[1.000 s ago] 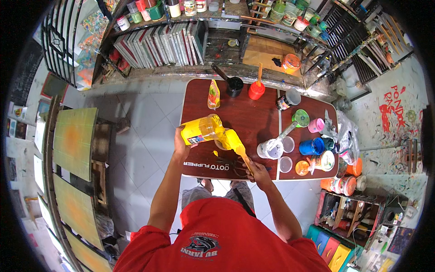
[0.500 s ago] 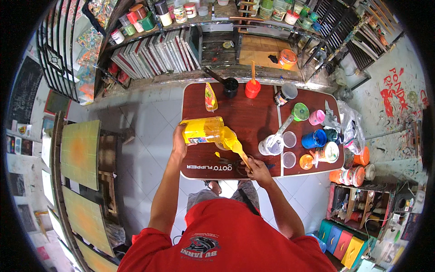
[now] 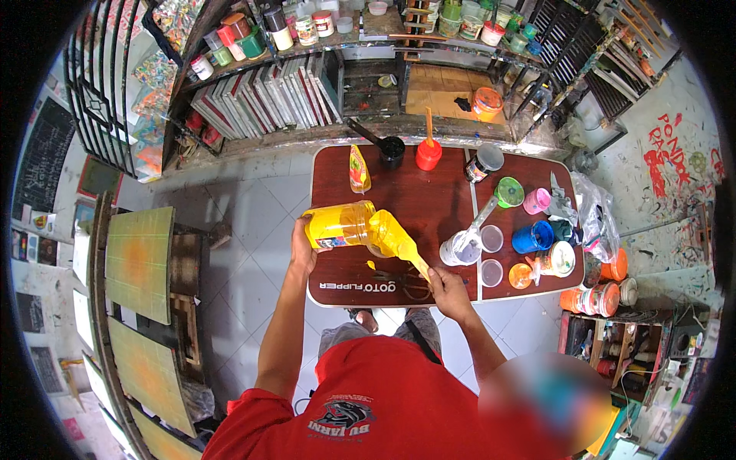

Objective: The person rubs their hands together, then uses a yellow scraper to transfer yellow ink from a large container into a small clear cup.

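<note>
My left hand (image 3: 304, 244) is closed around the base of a clear jar (image 3: 341, 225) with yellow paint inside. The jar lies tipped on its side above the table, its mouth facing right. In my right hand (image 3: 448, 291) is the handle of a yellow, paint-covered spatula (image 3: 402, 247), its blade at the jar's mouth. Thick yellow paint coats the blade. Below the jar's mouth, a container is mostly hidden, with only part of its rim showing. A small yellow drip (image 3: 371, 264) is on the dark red tabletop (image 3: 418, 192).
Along the table's far side stand a yellow paint pouch (image 3: 359, 169), a black pot (image 3: 392, 151) and a red cup (image 3: 428, 156). To the right are a white tub (image 3: 459, 250), a blue jar (image 3: 530, 238) and several other paint containers. Framed screens (image 3: 264, 96) fill the shelf behind.
The spatula and my right hand have shifted slightly right and down. The jar stays tipped in my left hand. A blurred patch now covers the lower right.
</note>
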Tool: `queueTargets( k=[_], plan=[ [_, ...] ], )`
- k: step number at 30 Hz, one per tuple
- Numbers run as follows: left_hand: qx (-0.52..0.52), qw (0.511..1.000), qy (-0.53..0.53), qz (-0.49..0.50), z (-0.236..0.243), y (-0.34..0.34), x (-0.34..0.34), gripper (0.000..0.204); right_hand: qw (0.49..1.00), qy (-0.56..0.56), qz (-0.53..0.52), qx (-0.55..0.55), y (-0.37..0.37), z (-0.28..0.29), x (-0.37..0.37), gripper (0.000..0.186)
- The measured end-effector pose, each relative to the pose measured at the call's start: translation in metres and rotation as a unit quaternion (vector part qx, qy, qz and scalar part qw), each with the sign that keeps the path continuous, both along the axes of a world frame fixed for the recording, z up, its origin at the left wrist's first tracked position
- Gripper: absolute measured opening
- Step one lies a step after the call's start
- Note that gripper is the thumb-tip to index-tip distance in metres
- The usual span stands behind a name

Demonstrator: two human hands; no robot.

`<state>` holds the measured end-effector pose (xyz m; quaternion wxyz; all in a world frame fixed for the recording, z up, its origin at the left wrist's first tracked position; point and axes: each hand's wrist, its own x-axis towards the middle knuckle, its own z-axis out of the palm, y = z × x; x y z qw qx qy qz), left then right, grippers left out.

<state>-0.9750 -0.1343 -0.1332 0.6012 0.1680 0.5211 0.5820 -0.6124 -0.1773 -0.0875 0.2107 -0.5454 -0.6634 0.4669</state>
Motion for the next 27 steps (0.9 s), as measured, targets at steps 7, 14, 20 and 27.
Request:
queueTargets(
  k=[7,14,20,27],
  plan=[
    [0.017,0.998,0.000,-0.055,0.006,-0.004,-0.003,0.048,0.888,-0.295,0.153,0.317,0.024,0.088,-0.006,0.021],
    [-0.005,0.996,-0.005,-0.088,0.023,-0.004,-0.011,0.054,0.754,-0.363,0.235,0.494,0.057,0.117,-0.010,0.035],
    [0.027,0.993,-0.019,-0.109,0.060,-0.002,-0.013,0.054,0.809,-0.381,0.235,0.382,0.057,0.120,-0.024,0.025],
    [0.105,0.989,0.003,-0.103,0.081,0.017,-0.016,0.053,0.889,-0.378,0.192,0.172,0.058,0.132,-0.048,0.032]
  ],
)
